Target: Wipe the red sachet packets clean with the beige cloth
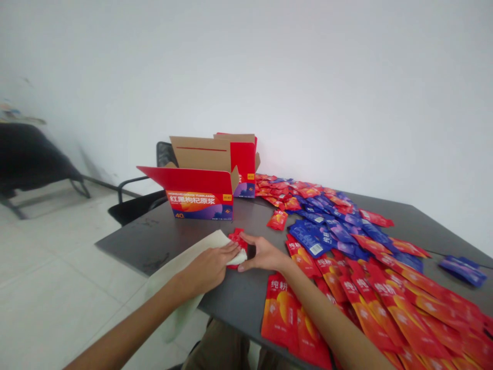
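Note:
My left hand (pixel 210 268) presses a pale, whitish-green cloth (pixel 181 264) against a red pouch (pixel 238 235) lying on the dark table (pixel 250 295). The cloth trails over the table's front edge and hangs down. My right hand (pixel 265 254) is curved round the right side of the same pouch, thumb and fingers gripping its edges. Hand and cloth cover much of the pouch. Just right of my right forearm, large red-orange pouches (pixel 281 308) lie in overlapping rows.
An open red-and-blue carton (pixel 202 205) stands beyond my hands, flaps up, with a second carton (pixel 246 172) behind it. Blue pouches (pixel 314 239) and small red sachets (pixel 277 220) are heaped on the table's right half. A black chair (pixel 133 205) stands at the far left side.

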### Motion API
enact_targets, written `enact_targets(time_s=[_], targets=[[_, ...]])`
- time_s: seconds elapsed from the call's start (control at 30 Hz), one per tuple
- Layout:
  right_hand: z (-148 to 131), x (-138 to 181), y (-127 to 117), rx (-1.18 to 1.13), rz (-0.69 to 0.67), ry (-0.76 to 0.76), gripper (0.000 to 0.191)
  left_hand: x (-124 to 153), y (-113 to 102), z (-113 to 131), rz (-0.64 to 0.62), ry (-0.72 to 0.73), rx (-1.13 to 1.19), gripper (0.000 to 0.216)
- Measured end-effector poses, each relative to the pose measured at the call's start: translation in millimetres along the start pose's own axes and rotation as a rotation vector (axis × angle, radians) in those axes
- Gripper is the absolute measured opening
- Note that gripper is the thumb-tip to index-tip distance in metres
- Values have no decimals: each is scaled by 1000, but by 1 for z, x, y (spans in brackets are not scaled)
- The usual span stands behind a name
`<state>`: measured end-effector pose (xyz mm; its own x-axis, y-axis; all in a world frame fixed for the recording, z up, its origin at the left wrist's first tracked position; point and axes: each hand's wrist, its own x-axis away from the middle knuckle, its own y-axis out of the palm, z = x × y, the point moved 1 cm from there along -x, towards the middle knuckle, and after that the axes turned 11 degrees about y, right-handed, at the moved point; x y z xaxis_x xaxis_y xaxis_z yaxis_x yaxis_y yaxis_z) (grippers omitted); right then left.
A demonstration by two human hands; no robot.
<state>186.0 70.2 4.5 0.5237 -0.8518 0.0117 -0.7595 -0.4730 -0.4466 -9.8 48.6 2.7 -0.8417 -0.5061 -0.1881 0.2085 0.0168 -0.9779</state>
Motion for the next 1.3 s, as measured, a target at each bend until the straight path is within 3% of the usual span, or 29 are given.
enact_targets(time_s=[0.17, 0.37, 0.6, 0.8, 1.0, 1.2, 1.3], targets=[[-1, 0, 0, -2, 11, -45, 89, -24, -3, -11, -23, -83, -34, 62], [5, -1, 1, 32, 18, 9, 96, -4, 3, 6, 5, 34, 18, 61], [-1, 0, 0, -12, 1, -75, 86, -28, 1, -16, 3, -120, -32, 61], [6, -1, 2, 19, 28, -30, 93, -7, 5, 9, 16, 62, 6, 59], [-2, 0, 1, -10, -1, -77, 85, -27, 2, -13, 10, -125, -46, 59], [5, -2, 3, 18, 25, -51, 90, -6, 6, 9, -13, 20, -24, 61], [3, -2, 3, 7, 3, -68, 84, -11, 1, 8, -7, -21, -11, 60]])
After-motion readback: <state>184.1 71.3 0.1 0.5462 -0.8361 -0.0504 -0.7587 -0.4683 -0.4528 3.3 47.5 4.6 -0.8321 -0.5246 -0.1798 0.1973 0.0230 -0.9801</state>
